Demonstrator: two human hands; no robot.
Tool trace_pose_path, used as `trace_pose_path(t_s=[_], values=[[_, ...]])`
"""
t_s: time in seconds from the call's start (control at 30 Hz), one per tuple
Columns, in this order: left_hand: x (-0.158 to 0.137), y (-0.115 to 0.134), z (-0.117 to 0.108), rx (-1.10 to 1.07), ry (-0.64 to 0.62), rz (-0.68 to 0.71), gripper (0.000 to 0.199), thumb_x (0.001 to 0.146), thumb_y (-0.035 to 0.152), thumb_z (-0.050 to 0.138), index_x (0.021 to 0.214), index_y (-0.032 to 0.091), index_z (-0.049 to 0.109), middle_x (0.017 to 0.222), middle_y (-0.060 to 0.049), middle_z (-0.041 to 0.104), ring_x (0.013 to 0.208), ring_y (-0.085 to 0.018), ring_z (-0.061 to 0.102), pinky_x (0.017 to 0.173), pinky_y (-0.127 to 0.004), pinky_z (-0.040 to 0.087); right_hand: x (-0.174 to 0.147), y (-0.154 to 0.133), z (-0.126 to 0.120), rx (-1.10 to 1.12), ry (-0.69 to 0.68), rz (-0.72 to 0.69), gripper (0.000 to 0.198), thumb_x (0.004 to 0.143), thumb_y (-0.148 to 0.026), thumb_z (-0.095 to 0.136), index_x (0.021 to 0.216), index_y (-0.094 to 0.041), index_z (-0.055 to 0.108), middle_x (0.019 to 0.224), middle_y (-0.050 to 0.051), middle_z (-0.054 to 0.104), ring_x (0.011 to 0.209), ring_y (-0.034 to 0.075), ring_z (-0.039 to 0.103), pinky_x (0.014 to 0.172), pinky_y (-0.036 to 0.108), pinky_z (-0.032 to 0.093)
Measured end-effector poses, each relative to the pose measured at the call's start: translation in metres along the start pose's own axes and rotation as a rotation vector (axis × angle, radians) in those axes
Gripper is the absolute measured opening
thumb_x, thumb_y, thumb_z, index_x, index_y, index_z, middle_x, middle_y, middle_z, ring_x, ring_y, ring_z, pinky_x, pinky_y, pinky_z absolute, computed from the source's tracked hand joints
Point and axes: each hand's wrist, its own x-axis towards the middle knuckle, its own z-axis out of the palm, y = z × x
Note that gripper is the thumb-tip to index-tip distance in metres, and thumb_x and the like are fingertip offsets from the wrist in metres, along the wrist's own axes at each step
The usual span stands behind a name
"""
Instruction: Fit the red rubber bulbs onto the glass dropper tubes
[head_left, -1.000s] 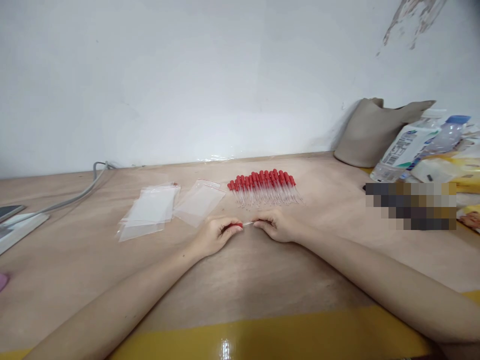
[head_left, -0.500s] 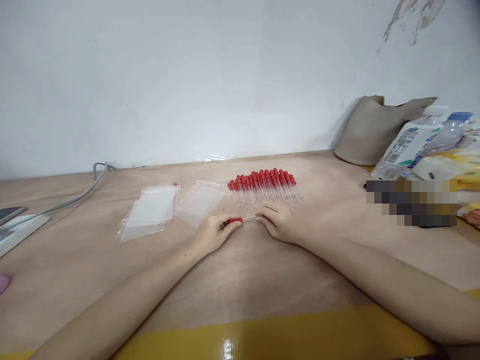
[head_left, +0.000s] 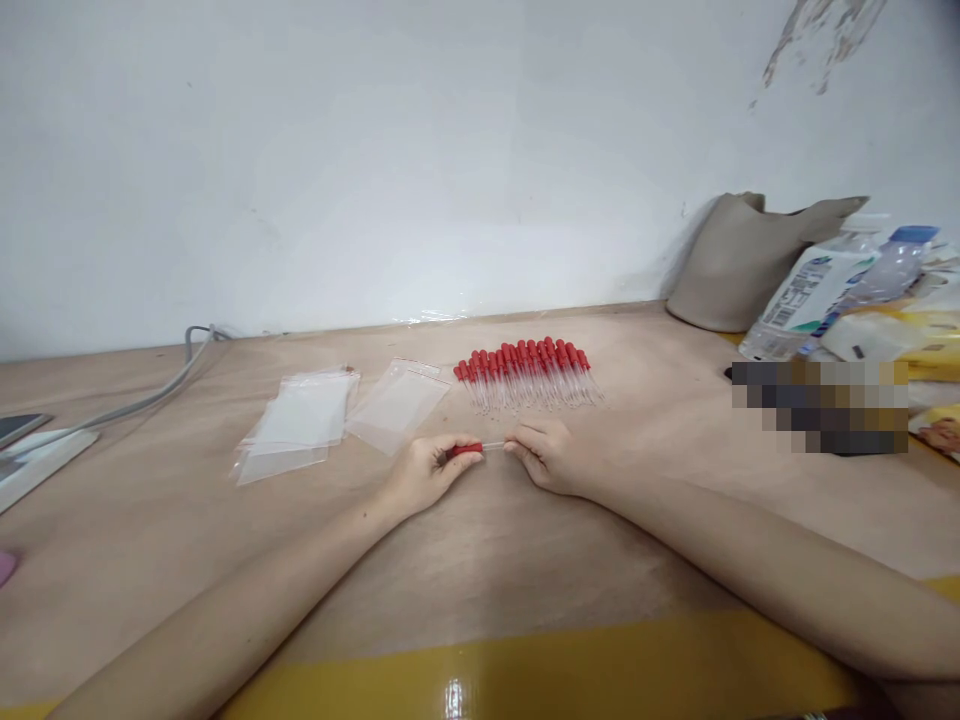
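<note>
A glass dropper with a red rubber bulb (head_left: 469,449) is held level between my two hands, just above the table. My left hand (head_left: 426,470) is closed round the bulb end. The thumb and fingers of my right hand (head_left: 546,455) pinch the far end of the clear tube, hiding its tip. Behind the hands lies a row of droppers (head_left: 525,370), red bulbs away from me and clear tips towards me. To the left are a stack of clear zip bags (head_left: 304,410) and a few more loose bags (head_left: 401,405).
At the right stand a grey-brown container (head_left: 731,265), plastic bottles (head_left: 810,290) and yellow packaging (head_left: 930,340), near a blurred-out dark object (head_left: 825,410). A grey cable (head_left: 169,385) and a phone (head_left: 22,428) lie at the left. Yellow tape (head_left: 555,665) runs along the front edge.
Both hands, with the dropper between them, have shifted slightly towards me, and the right hand a little leftward. The row of droppers and the bags stay where they were.
</note>
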Motion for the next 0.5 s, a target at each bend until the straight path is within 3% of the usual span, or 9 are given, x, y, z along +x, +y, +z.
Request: trace_pose_path(t_s=[0.37, 0.5], values=[[0.002, -0.007, 0.001, 0.006, -0.009, 0.011, 0.025, 0.08, 0.034, 0.056, 0.093, 0.016, 0.065, 0.088, -0.005, 0.07, 0.076, -0.016, 0.064, 0.07, -0.027, 0.051, 0.007, -0.006, -0.002, -0.007, -0.107, 0.062, 0.03, 0.091, -0.026, 0.032, 0.081, -0.014, 0.058, 0.07, 0.005, 0.058, 0.062, 0.013, 0.049, 0.057, 0.024, 0.035], [0.006, -0.007, -0.004, 0.09, -0.008, 0.088, 0.024, 0.08, 0.035, 0.055, 0.095, 0.018, 0.064, 0.09, -0.004, 0.068, 0.078, -0.016, 0.063, 0.072, -0.028, 0.051, 0.013, -0.012, -0.013, -0.072, -0.12, 0.049, 0.027, 0.089, -0.027, 0.038, 0.076, -0.016, 0.06, 0.073, 0.006, 0.058, 0.07, 0.015, 0.049, 0.064, 0.027, 0.036]])
